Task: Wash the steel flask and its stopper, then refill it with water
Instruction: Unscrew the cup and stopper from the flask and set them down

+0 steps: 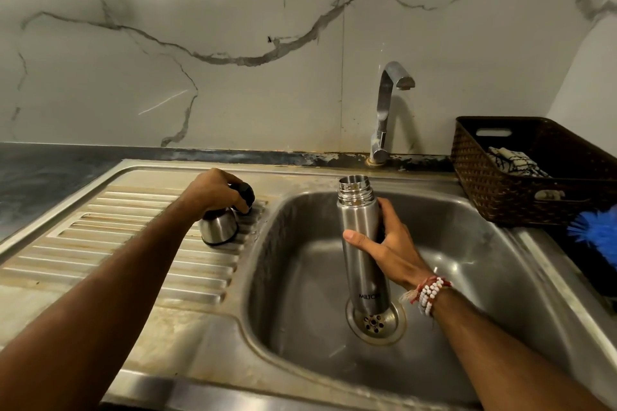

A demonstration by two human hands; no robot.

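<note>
Steel flask (365, 274) stands open-mouthed in the sink (293, 243), base over the drain, right hand (390, 243) clamped round its middle. Left hand (213, 190) is out on the draining board, fingers curled on the black stopper (247, 192), w/ the steel cap (218, 227) just beside. Tap (384, 103) looks dry, no suds. Prob. only disassembly is done; wash & refill are left.
</note>
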